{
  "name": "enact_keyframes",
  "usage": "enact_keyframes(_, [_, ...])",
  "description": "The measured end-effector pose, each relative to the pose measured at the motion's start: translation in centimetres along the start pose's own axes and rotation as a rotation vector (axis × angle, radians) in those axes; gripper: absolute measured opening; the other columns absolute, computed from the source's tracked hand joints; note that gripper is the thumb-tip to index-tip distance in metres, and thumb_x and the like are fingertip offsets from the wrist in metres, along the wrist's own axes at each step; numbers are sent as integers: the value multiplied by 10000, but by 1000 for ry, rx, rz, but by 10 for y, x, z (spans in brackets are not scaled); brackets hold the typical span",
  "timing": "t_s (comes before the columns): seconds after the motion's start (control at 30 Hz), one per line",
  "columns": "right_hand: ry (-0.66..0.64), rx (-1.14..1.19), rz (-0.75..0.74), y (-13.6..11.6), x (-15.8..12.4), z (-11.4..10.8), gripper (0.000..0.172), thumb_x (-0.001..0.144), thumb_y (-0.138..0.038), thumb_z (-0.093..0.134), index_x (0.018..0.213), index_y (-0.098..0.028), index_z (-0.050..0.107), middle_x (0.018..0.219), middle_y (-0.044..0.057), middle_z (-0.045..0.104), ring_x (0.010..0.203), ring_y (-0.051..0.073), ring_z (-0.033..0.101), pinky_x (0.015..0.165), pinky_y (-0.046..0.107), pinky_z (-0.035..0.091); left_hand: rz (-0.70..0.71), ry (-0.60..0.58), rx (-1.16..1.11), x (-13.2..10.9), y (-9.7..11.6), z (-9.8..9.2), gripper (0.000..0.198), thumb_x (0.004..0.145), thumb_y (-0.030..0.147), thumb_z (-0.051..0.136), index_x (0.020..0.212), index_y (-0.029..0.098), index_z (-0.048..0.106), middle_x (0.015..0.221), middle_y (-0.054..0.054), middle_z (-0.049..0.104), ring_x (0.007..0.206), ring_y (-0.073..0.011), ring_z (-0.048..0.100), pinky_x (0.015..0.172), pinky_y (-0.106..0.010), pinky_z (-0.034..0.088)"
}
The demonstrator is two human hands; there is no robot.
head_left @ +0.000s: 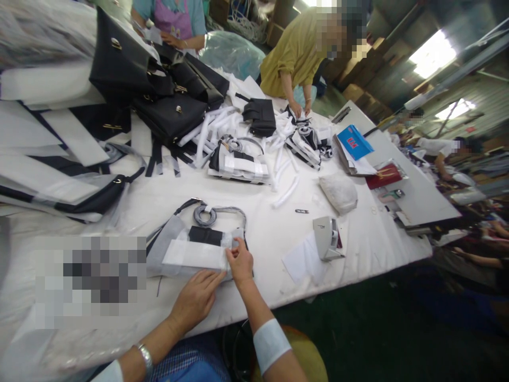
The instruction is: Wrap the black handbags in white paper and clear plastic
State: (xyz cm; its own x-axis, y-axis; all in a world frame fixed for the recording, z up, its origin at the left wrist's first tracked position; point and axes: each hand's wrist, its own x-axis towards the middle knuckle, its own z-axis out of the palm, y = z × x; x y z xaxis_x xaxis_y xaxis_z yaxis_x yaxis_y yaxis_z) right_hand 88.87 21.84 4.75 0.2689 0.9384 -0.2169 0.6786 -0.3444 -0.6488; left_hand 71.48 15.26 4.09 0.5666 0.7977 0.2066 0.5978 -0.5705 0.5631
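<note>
A black handbag (202, 235) lies on the table in front of me, largely covered by translucent white wrapping sheet (173, 241). A white padding strip (194, 254) runs across its front. My left hand (199, 297) rests along the bag's lower edge with its fingers stretched out together. At the right end of the strip, my right hand (241, 261) has thumb and fingers pinched on the wrapping sheet; the fingertips partly hide that spot. Above the bag, its strap, wrapped in grey, forms a small coil (204, 216) beside the handle.
Right of the bag are a tape dispenser (326, 239), white paper (304, 260), small thread snips (301, 211) and a whitish bundle (338, 193). Black bags (170, 116) pile up at the back left, with white rolls (207, 132) alongside. Two people work across the table (274, 239).
</note>
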Motion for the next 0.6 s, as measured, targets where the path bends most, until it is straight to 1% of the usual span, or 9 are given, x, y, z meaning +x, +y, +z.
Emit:
enact_keyframes(0.13, [-14,-59,12,-3,6,-1,376,836,-222,655,1200,-211,565,709,-32,704,668,157,680,661,228,470,7,-17,40,5,3,-1,573,813,11,462,1360,167,532,1196,-87,675,1111,-236,584,1035,-421,434])
enact_keyframes(0.3, [-31,-134,16,-6,16,-3,391,846,-248,660,1221,-200,559,669,-30,696,652,165,668,633,233,437,-4,-51,113,16,10,-4,478,850,71,504,1321,143,544,1015,-92,675,950,-249,604,903,-413,489])
enact_keyframes(0.43, [-52,-192,11,-7,24,-3,440,847,-289,685,1256,-199,552,629,-38,683,624,168,661,608,238,415,-10,-62,180,24,13,-3,361,900,124,520,1257,136,574,945,-85,659,893,-248,608,836,-403,505])
enact_keyframes(0.53, [-69,-239,5,-9,27,-3,452,863,-324,678,1281,-218,544,634,-39,690,635,169,669,602,237,409,-3,-74,229,28,12,-2,342,877,66,531,1203,138,604,894,-65,655,838,-246,611,770,-394,518])
enact_keyframes(0.6, [-76,-277,6,-10,26,-3,458,878,-353,664,1301,-235,536,664,-32,706,664,177,682,602,241,413,6,-78,260,30,12,-2,356,858,17,521,1178,138,619,918,-66,668,833,-249,620,736,-389,523])
